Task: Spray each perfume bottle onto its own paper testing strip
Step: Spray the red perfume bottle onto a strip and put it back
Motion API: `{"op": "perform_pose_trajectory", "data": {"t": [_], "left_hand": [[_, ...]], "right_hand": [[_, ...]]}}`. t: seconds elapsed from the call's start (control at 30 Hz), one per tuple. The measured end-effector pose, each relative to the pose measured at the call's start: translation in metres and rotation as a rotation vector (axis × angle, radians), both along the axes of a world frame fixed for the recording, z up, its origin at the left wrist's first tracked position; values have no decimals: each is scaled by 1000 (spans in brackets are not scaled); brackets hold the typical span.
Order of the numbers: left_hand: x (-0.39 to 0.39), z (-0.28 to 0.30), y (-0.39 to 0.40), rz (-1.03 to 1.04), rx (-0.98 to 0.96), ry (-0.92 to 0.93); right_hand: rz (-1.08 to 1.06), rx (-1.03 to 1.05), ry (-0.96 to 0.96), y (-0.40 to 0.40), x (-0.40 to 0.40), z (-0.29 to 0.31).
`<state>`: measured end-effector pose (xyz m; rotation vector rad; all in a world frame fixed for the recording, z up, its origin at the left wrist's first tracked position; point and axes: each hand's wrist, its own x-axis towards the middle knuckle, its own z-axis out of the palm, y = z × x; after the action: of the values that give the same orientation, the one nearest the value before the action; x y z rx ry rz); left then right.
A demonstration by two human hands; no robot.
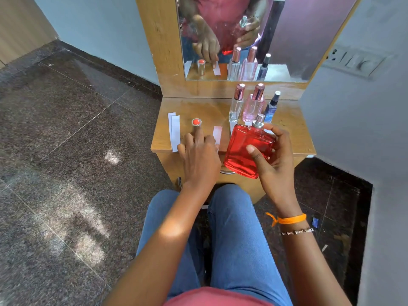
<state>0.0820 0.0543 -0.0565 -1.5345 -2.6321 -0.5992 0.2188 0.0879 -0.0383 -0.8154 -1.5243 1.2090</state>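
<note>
Centrally, a small wooden dressing table (293, 129) with a glossy brown top stands against a pale blue-grey wall, backed by a wood-framed mirror (242, 40); dark speckled stone floor tiles (66, 129) lie to either side, and a grey switch panel (355, 62) is fixed on the wall beyond the right hand.

Four perfume bottles are present. One, a large flat square red glass bottle with a bare silver spray nozzle (247, 149), is gripped by the right hand (273, 160): thumb across its front face, fingers curled round its far edge, nozzle tilted away from the person. Three stand upright just beyond that hand: a tall clear bottle with a rose-gold cap (236, 102), a pink bottle with a rose-gold cap (254, 107), and a slim blue bottle with a silver top (272, 107).

The left hand (198, 155) rests on the tabletop, fingers extended and relaxed, gripping nothing. At its forefinger tip stands a silver cylindrical cap with a red top (196, 123). One white paper testing strip (217, 133) lies just beside the fingers, between the two hands; whether they touch it cannot be told. Two further overlapping white strips (174, 133) lie to the left of the left hand, at the table's edge. Three strips are plainly countable.
</note>
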Motion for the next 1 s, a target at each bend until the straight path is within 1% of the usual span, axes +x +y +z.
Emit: {"op": "perform_pose_trajectory", "data": {"t": [0.17,0.3,0.43,0.53,0.67,0.8,0.87,1.0], "left_hand": [[-2,-2,2,-10,22,-43],[-1,-4,5,-76,39,-88],[-2,-8,6,-95,83,-200],[-3,-6,7,-70,98,-292],[-10,-6,8,-22,201,-458],[-13,-2,3,-16,180,-464],[-12,5,-1,-31,201,-505],[-15,16,-3,-64,206,-692]], "right_hand": [[4,0,-16,0,1,2],[32,-15,-26,-1,2,2],[61,-24,-44,-1,3,2],[71,-27,-37,-1,2,3],[87,-36,-39,-2,3,4],[142,-13,-58,-2,5,6],[193,-53,-18,-2,5,6],[319,-306,214,-5,2,1]]}}
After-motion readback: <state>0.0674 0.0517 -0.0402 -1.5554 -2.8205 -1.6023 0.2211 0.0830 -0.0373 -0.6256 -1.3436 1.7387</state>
